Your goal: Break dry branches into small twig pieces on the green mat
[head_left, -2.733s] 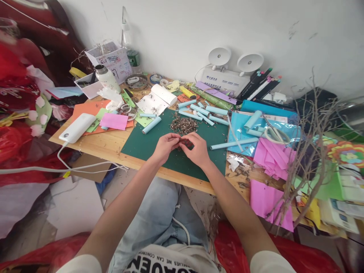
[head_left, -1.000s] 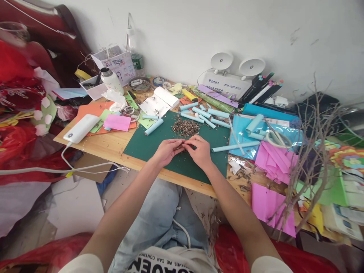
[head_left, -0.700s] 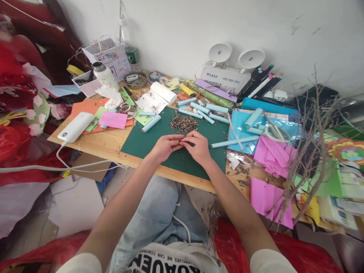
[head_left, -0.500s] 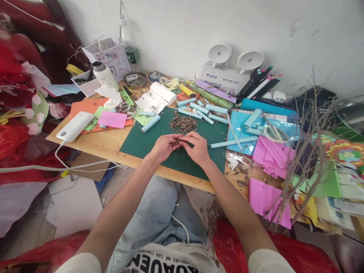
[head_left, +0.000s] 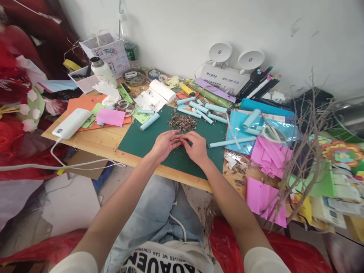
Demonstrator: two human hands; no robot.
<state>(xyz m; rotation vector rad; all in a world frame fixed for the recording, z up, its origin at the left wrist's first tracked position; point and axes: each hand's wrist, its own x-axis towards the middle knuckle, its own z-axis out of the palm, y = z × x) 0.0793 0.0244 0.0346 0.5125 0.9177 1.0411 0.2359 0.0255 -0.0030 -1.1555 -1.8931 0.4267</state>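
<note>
My left hand (head_left: 165,145) is held over the green cutting mat (head_left: 142,143), palm partly turned up and fingers stretched toward the right. My right hand (head_left: 196,147) meets its fingertips, thumb and fingers pinched together. Something small and dark may lie between the fingers, but it is too small to make out. Just beyond both hands is a pile of dry brown plant bits (head_left: 182,122). Several rolled light-blue paper tubes (head_left: 217,108) lie behind and right of the pile. Another blue tube (head_left: 149,121) lies to its left, and a long thin one (head_left: 227,142) is right of my right hand.
Scissors (head_left: 273,132) rest on a blue plastic packet (head_left: 234,123) at the right. Bare branches (head_left: 303,159) rise near pink crepe paper (head_left: 265,201). A white power bank (head_left: 71,123) with a cable, a bottle (head_left: 102,72) and a twin-lamp emergency light (head_left: 224,77) stand around the table.
My left fingers have spread slightly and turned more palm-up. My right hand's fingertips have shifted slightly against them. The view has tilted slightly; the pile and tubes look the same.
</note>
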